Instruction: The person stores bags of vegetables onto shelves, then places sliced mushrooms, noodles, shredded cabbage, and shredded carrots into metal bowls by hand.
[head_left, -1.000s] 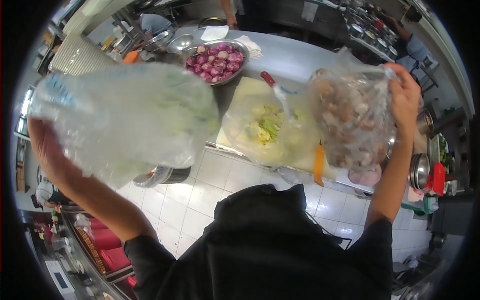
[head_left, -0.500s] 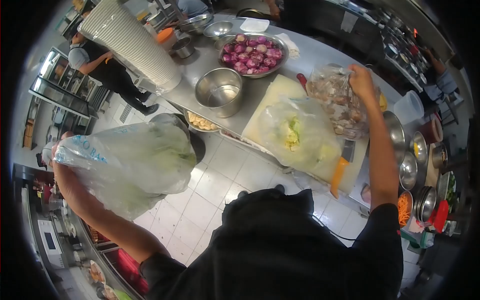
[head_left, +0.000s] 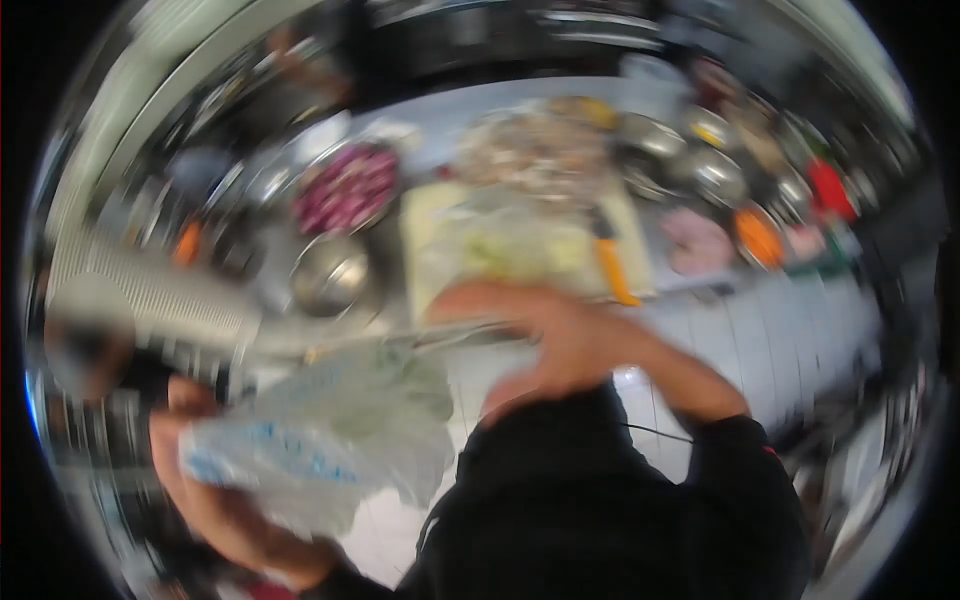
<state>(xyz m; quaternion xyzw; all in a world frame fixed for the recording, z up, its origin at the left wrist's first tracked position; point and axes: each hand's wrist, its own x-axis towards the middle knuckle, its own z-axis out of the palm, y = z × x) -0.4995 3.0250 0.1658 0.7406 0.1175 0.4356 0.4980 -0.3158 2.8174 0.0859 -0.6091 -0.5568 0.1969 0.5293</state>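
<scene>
My left hand [head_left: 190, 408], at the left, is closed on the gathered end of a plastic bag [head_left: 310, 440] with pale green contents and blue print. Close to the bag's far end, my right hand [head_left: 530, 340] has its thumb and fingers spread, with nothing between them. Beyond it, a smaller clear bag with green bits [head_left: 500, 250] lies on the cutting board [head_left: 425, 215]. An orange-handled knife [head_left: 613, 262] rests at the board's right side. The bag of brownish pieces [head_left: 535, 150] lies at the board's far edge. Motion blurs the whole view.
A bowl of purple onions [head_left: 348, 188] and a steel pot [head_left: 331, 273] stand left of the board. Stacked white containers [head_left: 170, 290] lean farther left. Steel bowls [head_left: 715, 177], an orange-filled bowl [head_left: 759, 237] and a pink item [head_left: 697, 240] are at the right. A blurred person [head_left: 90, 340] is at the far left.
My right hand has let go of the bag of brownish pieces and come back toward my body. My left hand has brought its bag inward. The view has turned.
</scene>
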